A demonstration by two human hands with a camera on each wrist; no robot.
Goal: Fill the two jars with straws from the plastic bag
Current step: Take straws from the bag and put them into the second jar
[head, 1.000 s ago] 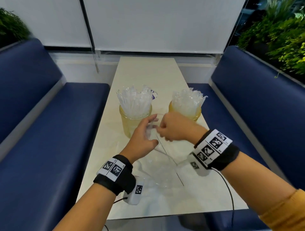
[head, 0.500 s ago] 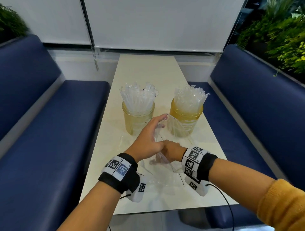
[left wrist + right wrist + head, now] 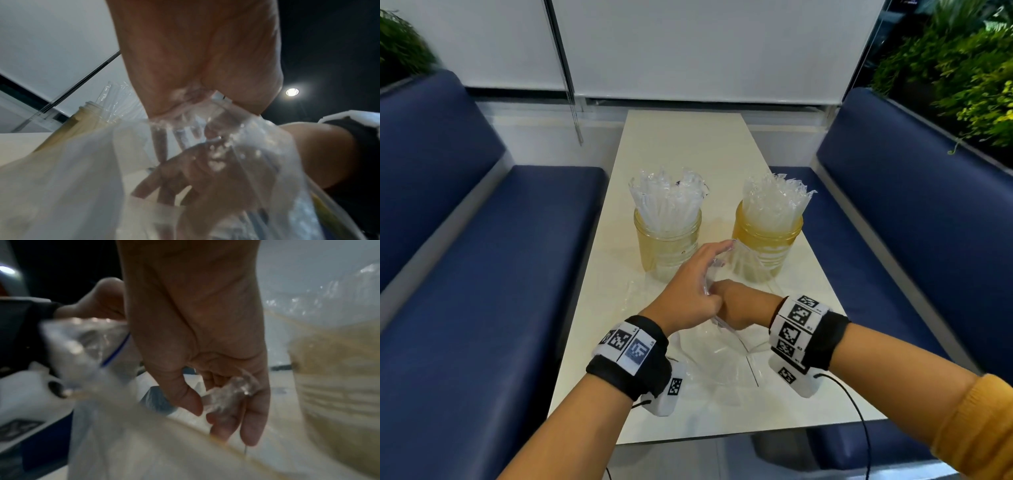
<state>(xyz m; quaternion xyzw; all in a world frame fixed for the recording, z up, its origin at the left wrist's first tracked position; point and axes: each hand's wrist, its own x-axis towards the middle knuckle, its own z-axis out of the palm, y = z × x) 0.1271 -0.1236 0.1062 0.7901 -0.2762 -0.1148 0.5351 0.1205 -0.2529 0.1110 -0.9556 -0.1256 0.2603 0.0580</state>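
Observation:
Two amber glass jars stand mid-table, both packed with clear-wrapped straws: the left jar (image 3: 667, 246) and the right jar (image 3: 767, 250). A clear plastic bag (image 3: 722, 370) lies in front of them. My left hand (image 3: 698, 277) pinches the bag's upper edge and lifts it open; the left wrist view shows the pinch (image 3: 197, 100). My right hand (image 3: 736, 305) is inside the bag, low to the table. In the right wrist view its thumb and fingers (image 3: 252, 418) curl round a clear wrapped straw (image 3: 226, 395). The bag (image 3: 144, 443) blurs most of that view.
The pale table (image 3: 688, 154) runs away from me between two blue benches (image 3: 482, 274) (image 3: 893, 240). Its far half beyond the jars is bare. White blinds close off the far end, and green plants (image 3: 962, 85) stand behind the right bench.
My right hand has come down from beside the right jar's rim into the bag. My left hand has kept hold of the bag's edge, with the bag now raised in front of the jars.

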